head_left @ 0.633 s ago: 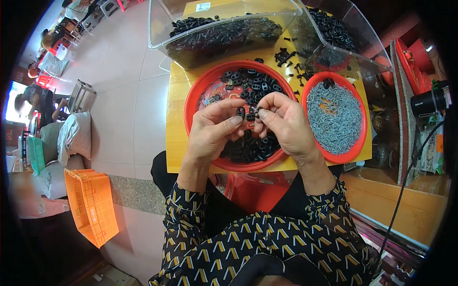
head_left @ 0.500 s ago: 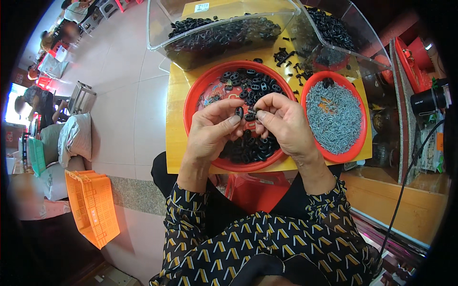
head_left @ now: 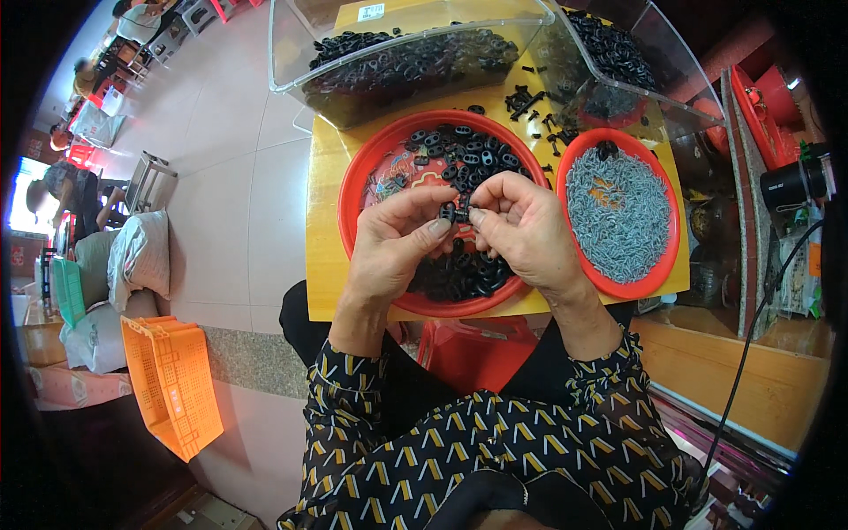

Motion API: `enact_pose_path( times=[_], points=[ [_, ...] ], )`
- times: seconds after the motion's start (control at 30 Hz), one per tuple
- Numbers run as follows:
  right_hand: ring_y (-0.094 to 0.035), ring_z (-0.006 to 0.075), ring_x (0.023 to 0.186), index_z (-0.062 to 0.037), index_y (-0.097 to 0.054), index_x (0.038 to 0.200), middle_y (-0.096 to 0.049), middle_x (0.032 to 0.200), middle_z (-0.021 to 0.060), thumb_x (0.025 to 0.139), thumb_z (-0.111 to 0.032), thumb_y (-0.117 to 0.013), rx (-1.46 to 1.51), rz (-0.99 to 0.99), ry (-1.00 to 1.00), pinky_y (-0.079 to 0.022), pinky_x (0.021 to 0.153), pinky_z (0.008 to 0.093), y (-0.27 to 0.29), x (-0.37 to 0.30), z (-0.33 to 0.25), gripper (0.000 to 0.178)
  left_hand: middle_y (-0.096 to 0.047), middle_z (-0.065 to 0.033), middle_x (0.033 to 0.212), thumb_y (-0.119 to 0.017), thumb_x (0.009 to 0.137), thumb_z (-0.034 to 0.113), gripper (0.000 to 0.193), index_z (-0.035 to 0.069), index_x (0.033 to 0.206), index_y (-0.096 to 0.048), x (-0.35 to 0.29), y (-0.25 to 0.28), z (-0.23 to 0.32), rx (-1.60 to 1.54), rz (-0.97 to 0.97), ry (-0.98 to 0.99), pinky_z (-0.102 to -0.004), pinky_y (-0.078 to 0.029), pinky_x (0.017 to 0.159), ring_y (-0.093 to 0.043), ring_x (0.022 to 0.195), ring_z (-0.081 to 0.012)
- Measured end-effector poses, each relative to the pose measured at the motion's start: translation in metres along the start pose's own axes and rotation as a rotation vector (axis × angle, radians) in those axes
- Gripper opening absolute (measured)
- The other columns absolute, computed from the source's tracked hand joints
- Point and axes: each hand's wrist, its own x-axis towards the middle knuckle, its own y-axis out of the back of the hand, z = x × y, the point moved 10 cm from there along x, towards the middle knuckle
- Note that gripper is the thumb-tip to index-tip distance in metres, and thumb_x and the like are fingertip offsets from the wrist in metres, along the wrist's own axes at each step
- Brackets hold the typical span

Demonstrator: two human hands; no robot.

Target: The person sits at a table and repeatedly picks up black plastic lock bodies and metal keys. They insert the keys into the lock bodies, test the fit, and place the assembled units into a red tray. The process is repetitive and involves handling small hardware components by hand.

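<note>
Over a round red tray (head_left: 351, 172), my two hands meet at their fingertips. My left hand (head_left: 386, 237) pinches a small black oval plastic piece with two holes (head_left: 448, 213) between thumb and forefinger. Against its right side, my right hand (head_left: 523, 231) pinches a small screw (head_left: 463, 215), mostly hidden by the fingers. Many loose black two-hole pieces (head_left: 473, 276) lie in the tray below and beyond my hands. To the right, a red oval plate (head_left: 563, 181) holds a heap of small silver screws (head_left: 618, 221), with a black piece (head_left: 607, 149) at its far edge.
Two clear plastic bins (head_left: 415, 44) (head_left: 618, 66) of black parts stand at the back of the yellow table (head_left: 322, 265). Several black screws (head_left: 526, 102) lie loose before them. An orange basket (head_left: 174, 384) sits on the floor at left; a black cable (head_left: 751, 327) hangs at right.
The black piece in my left hand has turned, and the screw in my right hand has come up against it. Both hands stay over the tray.
</note>
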Motion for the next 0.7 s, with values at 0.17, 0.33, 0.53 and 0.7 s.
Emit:
enact_pose_path(
  times=[0.17, 0.33, 0.53, 0.7],
  points=[
    [-0.053, 0.0041, 0.064, 0.0011, -0.053, 0.084, -0.056, 0.073, 0.0015, 0.079, -0.003, -0.054, -0.052, 0.015, 0.007, -0.044, 0.054, 0.0187, 0.0034, 0.0003, 0.0018, 0.007, -0.059, -0.0032, 0.078, -0.060, 0.078, 0.004, 0.026, -0.001, 0.104, -0.056, 0.0001, -0.0004, -0.0015, 0.021, 0.001, -0.005, -0.0206, -0.046, 0.059, -0.054, 0.065, -0.0088],
    [-0.053, 0.0041, 0.065, 0.0012, -0.053, 0.084, -0.055, 0.072, 0.0008, 0.079, -0.003, -0.054, -0.077, 0.003, 0.018, -0.044, 0.055, 0.0190, 0.0017, 0.0001, 0.0005, 0.006, -0.059, -0.0037, 0.081, -0.059, 0.079, 0.002, 0.025, -0.001, 0.104, -0.056, -0.0008, 0.0002, 0.0003, 0.076, -0.003, -0.017, -0.0202, -0.046, 0.060, -0.055, 0.065, -0.0084],
    [-0.053, 0.0040, 0.064, 0.0012, -0.053, 0.083, -0.055, 0.072, 0.0004, 0.079, -0.002, -0.054, -0.065, -0.008, 0.007, -0.043, 0.055, 0.0189, 0.0013, 0.0002, 0.0034, 0.005, -0.060, -0.0044, 0.083, -0.059, 0.079, 0.002, 0.026, -0.001, 0.104, -0.056, -0.0004, -0.0007, -0.0025, 0.092, 0.000, -0.005, -0.0201, -0.046, 0.060, -0.055, 0.066, -0.0079],
    [-0.053, 0.0038, 0.064, 0.0011, -0.053, 0.083, -0.055, 0.072, 0.0002, 0.079, -0.002, -0.053, -0.060, -0.011, -0.005, -0.043, 0.054, 0.0186, -0.0005, -0.0002, 0.0021, 0.005, -0.060, -0.0039, 0.083, -0.058, 0.079, 0.001, 0.025, -0.002, 0.104, -0.056, -0.0016, -0.0022, 0.0035, 0.146, -0.013, -0.045, -0.0195, -0.046, 0.060, -0.054, 0.066, -0.0077]
  ],
)
